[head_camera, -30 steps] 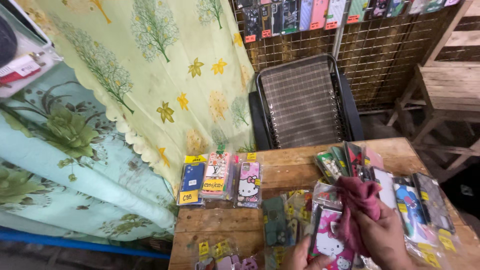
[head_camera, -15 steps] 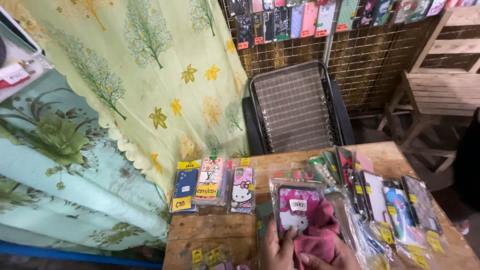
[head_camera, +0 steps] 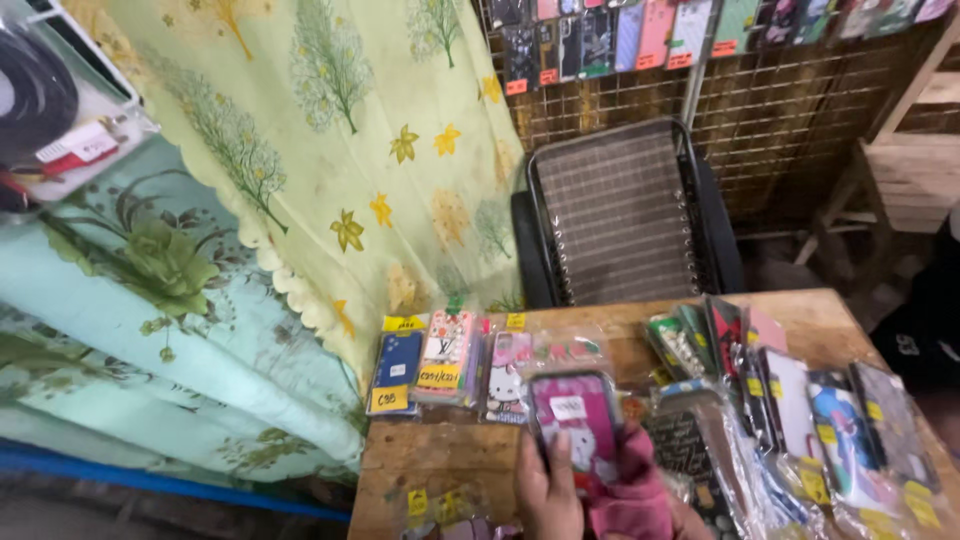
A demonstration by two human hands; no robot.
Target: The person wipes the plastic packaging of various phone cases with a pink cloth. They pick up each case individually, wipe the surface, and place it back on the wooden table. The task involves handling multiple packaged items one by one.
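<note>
My left hand (head_camera: 545,492) is at the bottom edge of the view and holds a pink cartoon-cat phone case (head_camera: 574,418) in a clear sleeve, upright over the wooden table (head_camera: 450,455). A bunched pink cloth (head_camera: 630,495) lies against the case's lower right. My right hand (head_camera: 688,522) is almost wholly hidden under that cloth; only a sliver shows at the frame's bottom. Just behind the case lies a row of packaged cases: blue (head_camera: 396,370), patterned white (head_camera: 446,355) and cartoon-cat (head_camera: 506,378).
Several overlapping packaged cases (head_camera: 800,420) cover the table's right side. A black mesh chair (head_camera: 620,215) stands behind the table, before a wire grid (head_camera: 800,90) hung with cases. Floral cloths (head_camera: 300,150) drape at left. A wooden stool (head_camera: 915,170) stands at right.
The pink case has shifted left across the table from the right-hand stack and now stands in front of the left row. The cloth moved with it, and the camera has moved in closer.
</note>
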